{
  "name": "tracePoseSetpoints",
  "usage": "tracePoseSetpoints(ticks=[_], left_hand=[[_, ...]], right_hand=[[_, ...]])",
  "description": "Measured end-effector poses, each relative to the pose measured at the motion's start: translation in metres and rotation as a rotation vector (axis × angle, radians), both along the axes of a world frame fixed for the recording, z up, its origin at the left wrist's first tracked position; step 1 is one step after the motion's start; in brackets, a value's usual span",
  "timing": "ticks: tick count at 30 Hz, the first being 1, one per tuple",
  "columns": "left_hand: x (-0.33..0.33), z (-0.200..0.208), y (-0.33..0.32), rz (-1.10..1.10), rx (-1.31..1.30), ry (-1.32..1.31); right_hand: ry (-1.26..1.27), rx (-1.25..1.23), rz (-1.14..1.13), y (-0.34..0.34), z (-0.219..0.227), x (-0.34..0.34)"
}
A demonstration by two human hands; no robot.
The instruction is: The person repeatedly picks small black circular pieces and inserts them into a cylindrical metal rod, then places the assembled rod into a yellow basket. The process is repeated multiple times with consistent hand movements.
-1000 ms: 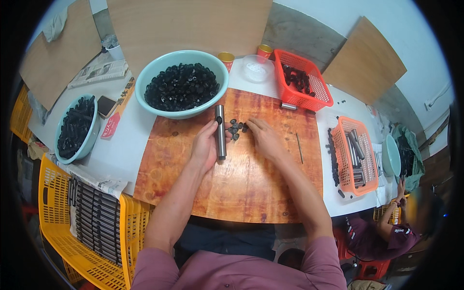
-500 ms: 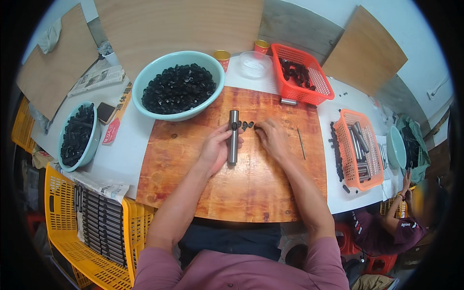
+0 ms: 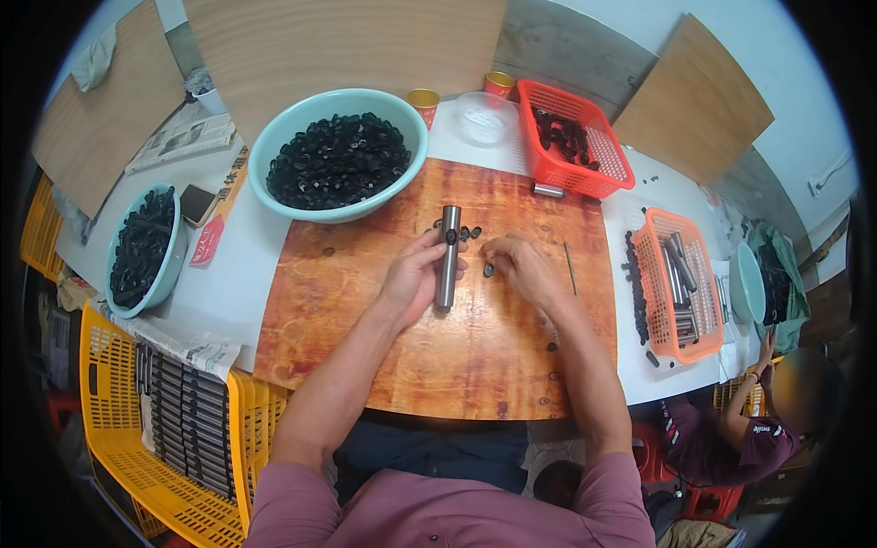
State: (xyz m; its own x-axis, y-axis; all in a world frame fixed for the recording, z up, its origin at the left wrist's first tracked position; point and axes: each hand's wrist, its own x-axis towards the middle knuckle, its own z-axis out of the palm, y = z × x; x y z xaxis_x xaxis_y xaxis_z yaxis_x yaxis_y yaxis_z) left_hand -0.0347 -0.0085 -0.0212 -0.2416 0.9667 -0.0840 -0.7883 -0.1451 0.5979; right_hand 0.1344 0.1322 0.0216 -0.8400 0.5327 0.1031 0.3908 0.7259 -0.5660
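My left hand (image 3: pixel 413 277) is wrapped round a shiny metal tube (image 3: pixel 449 274), held nearly upright above the wooden board. A small black oval piece (image 3: pixel 451 236) sits on the tube's upper side, by my left thumb. To the right of the tube, my right hand (image 3: pixel 519 265) has its fingers bent and drawn together. At its fingertips is another black oval piece (image 3: pixel 488 270), its paler face showing. Several loose black pieces (image 3: pixel 470 233) lie on the board just behind the tube.
A pale green basin (image 3: pixel 265 187) of black pieces stands at the back left, a smaller basin (image 3: pixel 174 269) beyond it. Baskets, one red (image 3: pixel 585 187) and one orange (image 3: pixel 703 350), stand right. A thin rod (image 3: pixel 570 268) lies on the board (image 3: pixel 365 384). Another person (image 3: pixel 731 438) sits far right.
My right hand has drawn back toward me from the loose pieces, with a black piece at its fingertips. My left hand and the tube have shifted slightly right in the picture.
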Motion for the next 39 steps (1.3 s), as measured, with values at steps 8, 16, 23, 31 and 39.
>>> tracePoseSetpoints(ticks=[8, 16, 23, 31, 39], left_hand=[[0.004, 0.004, -0.003, 0.009, -0.01, -0.085], [0.01, 0.004, -0.002, -0.056, -0.013, -0.073], [0.017, 0.01, -0.003, -0.083, -0.024, -0.084], [0.025, 0.002, -0.002, -0.117, -0.051, -0.033], [0.03, 0.01, -0.006, -0.149, -0.007, 0.013]], right_hand=[[0.135, -0.25, -0.048, 0.002, -0.022, 0.019], [0.129, -0.227, -0.086, -0.013, -0.01, 0.017], [0.091, 0.004, -0.041, -0.018, -0.01, 0.019], [0.492, 0.045, -0.12, -0.037, 0.005, 0.014], [0.469, 0.071, -0.065, -0.048, 0.002, 0.009]])
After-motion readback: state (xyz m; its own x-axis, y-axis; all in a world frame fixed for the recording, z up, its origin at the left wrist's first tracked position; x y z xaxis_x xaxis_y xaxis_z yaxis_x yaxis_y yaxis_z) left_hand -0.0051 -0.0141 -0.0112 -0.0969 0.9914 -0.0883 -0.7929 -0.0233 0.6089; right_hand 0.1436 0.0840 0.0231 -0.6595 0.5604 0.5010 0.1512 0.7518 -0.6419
